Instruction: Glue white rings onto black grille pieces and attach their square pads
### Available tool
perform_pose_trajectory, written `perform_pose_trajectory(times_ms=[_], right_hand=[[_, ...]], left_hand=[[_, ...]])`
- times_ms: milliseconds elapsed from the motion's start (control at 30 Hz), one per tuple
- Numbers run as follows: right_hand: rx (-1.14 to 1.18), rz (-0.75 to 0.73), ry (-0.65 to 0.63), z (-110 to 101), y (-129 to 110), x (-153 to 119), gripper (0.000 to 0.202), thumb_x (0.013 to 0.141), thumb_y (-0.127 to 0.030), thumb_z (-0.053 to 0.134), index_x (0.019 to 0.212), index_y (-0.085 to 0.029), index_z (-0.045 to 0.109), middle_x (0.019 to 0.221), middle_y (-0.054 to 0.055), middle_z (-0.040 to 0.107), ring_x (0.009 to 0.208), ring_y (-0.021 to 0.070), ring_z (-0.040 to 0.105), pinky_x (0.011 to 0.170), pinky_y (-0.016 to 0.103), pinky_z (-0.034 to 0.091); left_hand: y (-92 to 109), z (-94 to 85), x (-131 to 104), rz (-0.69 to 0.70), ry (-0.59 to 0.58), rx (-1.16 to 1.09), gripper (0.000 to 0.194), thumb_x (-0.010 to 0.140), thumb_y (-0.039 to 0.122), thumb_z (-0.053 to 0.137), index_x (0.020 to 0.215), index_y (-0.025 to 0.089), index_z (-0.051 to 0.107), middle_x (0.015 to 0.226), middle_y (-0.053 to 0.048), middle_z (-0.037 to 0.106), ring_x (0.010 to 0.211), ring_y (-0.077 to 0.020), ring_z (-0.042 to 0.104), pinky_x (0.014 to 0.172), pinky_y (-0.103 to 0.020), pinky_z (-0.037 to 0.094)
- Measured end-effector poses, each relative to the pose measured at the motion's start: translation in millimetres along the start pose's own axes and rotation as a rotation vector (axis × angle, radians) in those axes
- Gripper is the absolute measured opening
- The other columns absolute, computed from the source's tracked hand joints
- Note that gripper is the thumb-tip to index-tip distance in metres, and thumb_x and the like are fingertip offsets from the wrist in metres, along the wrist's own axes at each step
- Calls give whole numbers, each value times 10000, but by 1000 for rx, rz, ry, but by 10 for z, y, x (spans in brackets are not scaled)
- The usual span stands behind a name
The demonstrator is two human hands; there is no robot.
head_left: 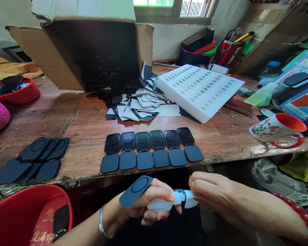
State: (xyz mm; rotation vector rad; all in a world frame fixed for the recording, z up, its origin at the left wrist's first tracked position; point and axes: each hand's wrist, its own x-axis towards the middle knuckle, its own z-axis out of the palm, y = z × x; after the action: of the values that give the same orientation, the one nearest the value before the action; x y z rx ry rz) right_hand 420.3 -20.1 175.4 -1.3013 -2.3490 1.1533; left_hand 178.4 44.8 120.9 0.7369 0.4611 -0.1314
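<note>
My left hand point(156, 196) is closed around a small translucent white plastic bottle point(160, 205), held sideways below the table edge. A dark flat square pad with a ring outline point(136, 191) lies over the back of that hand near the thumb. My right hand point(215, 189) is closed, its fingertips pinched at the bottle's white tip point(191, 200); a dark band circles the neck there. On the table just beyond, several black hinged square cases point(143, 143) lie opened in a row, gridded halves at the back and smooth halves toward me.
More dark cases point(37, 150) lie at the left. Paper scraps point(141, 106) are heaped before a cardboard box point(46, 65). A white foam tray point(197, 89) and a mug point(274, 128) stand to the right. A red tub point(5, 205) is below the edge at left.
</note>
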Motion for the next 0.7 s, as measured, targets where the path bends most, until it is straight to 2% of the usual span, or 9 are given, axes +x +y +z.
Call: perform_pose_trajectory(times_ms=[67, 200, 267, 367, 500, 600, 700], right_hand=[[-40, 11, 73, 29, 91, -53, 225, 953, -117, 424, 801, -235, 540, 817, 1, 579, 631, 126, 472, 566, 248, 408], [-25, 71, 289, 35, 280, -139, 179, 972, -219, 469, 805, -225, 533, 756, 11, 565, 638, 133, 496, 580, 254, 430], [47, 106, 387, 49, 316, -150, 175, 954, -264, 524, 788, -216, 553, 758, 21, 591, 655, 137, 540, 589, 252, 455], [225, 137, 468, 119, 287, -113, 191, 932, -311, 581, 773, -204, 579, 798, 34, 639, 707, 147, 598, 629, 252, 493], [369, 136, 438, 223, 195, -3, 125, 905, -315, 638, 881, -192, 641, 811, 27, 672, 700, 137, 619, 620, 232, 503], [276, 64, 395, 267, 153, 66, 117, 929, -279, 601, 859, -196, 646, 799, 24, 673, 699, 129, 610, 639, 229, 490], [142, 24, 427, 321, 119, 89, 141, 951, -216, 529, 831, -199, 603, 776, 22, 641, 682, 129, 575, 637, 237, 477]], left_hand=[[-6, -34, -18, 41, 19, -8, 269, 903, 361, 554, 919, 138, 704, 556, 50, 478, 358, -38, 287, 316, -148, 293], [-40, -110, -25, 129, 56, -10, 281, 904, 385, 580, 921, 127, 689, 551, 45, 504, 340, -37, 298, 301, -149, 296], [-57, -128, -1, 141, 48, 4, 277, 897, 373, 584, 924, 119, 691, 543, 45, 514, 330, -36, 305, 300, -151, 312], [-70, -114, 53, 153, 50, 13, 270, 892, 356, 582, 928, 114, 696, 544, 46, 532, 321, -30, 307, 298, -146, 323], [-92, -68, 120, 158, 69, 13, 265, 876, 374, 617, 888, 123, 698, 524, 45, 548, 308, -31, 317, 292, -146, 325], [-131, -57, 154, 159, 99, 42, 280, 858, 404, 635, 872, 130, 687, 506, 46, 547, 300, -36, 325, 289, -152, 311], [-185, -55, 186, 161, 158, 132, 286, 856, 420, 621, 879, 139, 673, 511, 54, 542, 304, -41, 338, 302, -161, 318]])
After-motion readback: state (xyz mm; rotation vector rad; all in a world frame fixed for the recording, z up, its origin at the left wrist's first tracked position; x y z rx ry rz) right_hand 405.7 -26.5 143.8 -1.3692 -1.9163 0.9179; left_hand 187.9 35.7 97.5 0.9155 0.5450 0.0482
